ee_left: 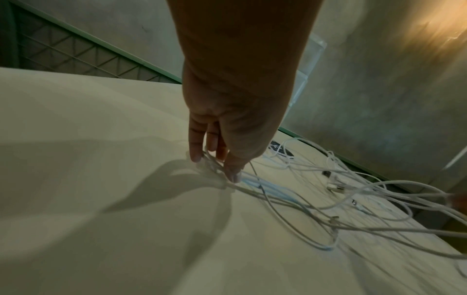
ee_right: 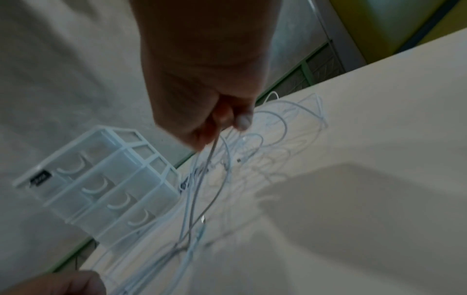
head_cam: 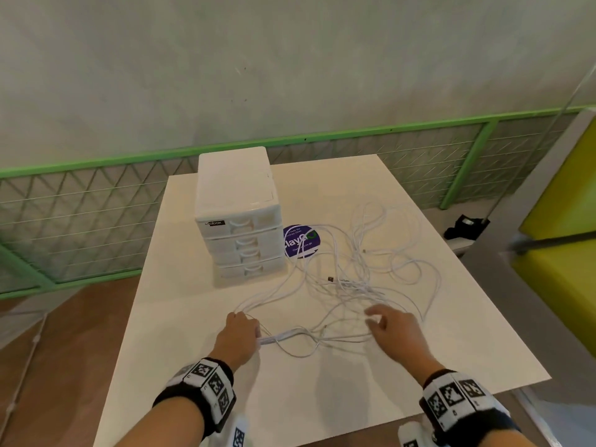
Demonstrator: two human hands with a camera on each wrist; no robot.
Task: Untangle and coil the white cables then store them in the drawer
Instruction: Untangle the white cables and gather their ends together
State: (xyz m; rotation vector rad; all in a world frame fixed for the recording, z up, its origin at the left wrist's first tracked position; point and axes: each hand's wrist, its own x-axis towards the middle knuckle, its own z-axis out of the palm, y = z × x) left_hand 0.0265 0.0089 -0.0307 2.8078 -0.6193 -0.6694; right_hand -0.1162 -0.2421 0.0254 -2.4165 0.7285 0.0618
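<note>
A loose tangle of white cables (head_cam: 354, 279) sprawls over the middle and right of the white table (head_cam: 371, 391). My left hand (head_cam: 254, 333) pinches a bunch of cable strands (ee_left: 252, 183) at the tangle's near left edge, its fingertips (ee_left: 196, 157) down at the tabletop. Just above the near side of the tangle, my right hand (head_cam: 374, 319) pinches one cable (ee_right: 209, 159) between thumb and fingers, and that strand hangs down from it. The white drawer unit (head_cam: 238, 227) stands at the back left, all its drawers closed.
A round purple sticker (head_cam: 301, 241) lies on the table beside the drawer unit, partly under cables. A green railing (head_cam: 290, 140) runs behind the table. A black object (head_cam: 466, 225) lies on the floor at right, near yellow-green furniture (head_cam: 564, 221).
</note>
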